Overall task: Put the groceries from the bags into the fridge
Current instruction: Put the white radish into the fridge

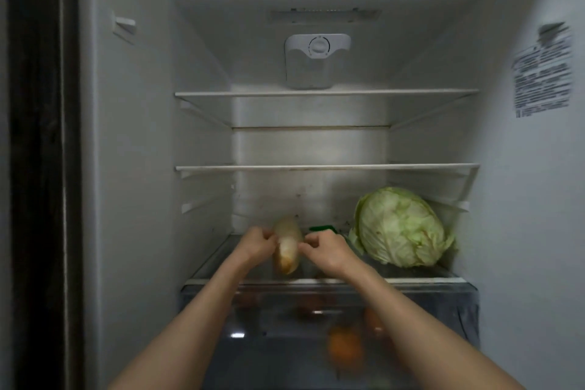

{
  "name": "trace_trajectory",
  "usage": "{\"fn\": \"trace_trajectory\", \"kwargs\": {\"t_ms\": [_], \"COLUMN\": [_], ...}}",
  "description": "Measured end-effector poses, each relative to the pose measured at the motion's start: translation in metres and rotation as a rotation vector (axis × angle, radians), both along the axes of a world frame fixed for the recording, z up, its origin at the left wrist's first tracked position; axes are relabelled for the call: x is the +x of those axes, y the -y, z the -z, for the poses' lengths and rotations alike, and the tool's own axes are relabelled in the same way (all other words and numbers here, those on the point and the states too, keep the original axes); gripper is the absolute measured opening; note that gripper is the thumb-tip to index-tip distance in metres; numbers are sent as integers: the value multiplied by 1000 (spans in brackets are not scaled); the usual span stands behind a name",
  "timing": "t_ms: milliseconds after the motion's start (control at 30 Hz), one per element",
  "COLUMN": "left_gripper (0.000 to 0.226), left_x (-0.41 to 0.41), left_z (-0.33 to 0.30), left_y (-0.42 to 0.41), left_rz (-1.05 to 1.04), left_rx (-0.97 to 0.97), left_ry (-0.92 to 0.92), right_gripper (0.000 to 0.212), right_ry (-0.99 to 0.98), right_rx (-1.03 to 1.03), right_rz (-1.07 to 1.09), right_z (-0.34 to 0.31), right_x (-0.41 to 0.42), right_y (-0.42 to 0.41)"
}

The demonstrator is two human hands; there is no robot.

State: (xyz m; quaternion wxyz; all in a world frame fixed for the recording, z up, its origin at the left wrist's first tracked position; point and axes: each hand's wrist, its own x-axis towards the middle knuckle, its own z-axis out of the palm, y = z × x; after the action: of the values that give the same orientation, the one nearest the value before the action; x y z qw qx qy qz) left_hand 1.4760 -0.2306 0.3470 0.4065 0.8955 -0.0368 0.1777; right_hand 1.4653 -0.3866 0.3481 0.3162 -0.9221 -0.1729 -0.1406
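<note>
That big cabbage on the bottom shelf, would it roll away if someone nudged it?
The cabbage looks rounded, so a nudge might rock it, though it sits near the fridge's right wall, which would probably stop it. Its size suggests it is fairly heavy and best lifted with both hands. The loose outer leaves look floppy and could tear.
</note>
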Motion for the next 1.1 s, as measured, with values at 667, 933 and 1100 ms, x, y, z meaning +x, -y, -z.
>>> {"fn": "trace_trajectory", "kwargs": {"t_ms": [667, 933, 1100], "left_gripper": [51, 49, 69], "left_x": [-313, -451, -568], "left_z": [111, 182, 229], "left_y": [51, 17, -41], "left_rz": [-269, -413, -563], "left_rx": [521, 545, 431], "left_ry": [-2, -11, -102], "right_gripper": [61, 58, 55], "right_ry": [-14, -80, -78], "right_rx": [-241, -232, -319], "right_rz": [-208, -389, -612], "right_z": [97, 158, 193], "right_x": [-244, -363, -443], "right_y": [57, 10, -62]}}
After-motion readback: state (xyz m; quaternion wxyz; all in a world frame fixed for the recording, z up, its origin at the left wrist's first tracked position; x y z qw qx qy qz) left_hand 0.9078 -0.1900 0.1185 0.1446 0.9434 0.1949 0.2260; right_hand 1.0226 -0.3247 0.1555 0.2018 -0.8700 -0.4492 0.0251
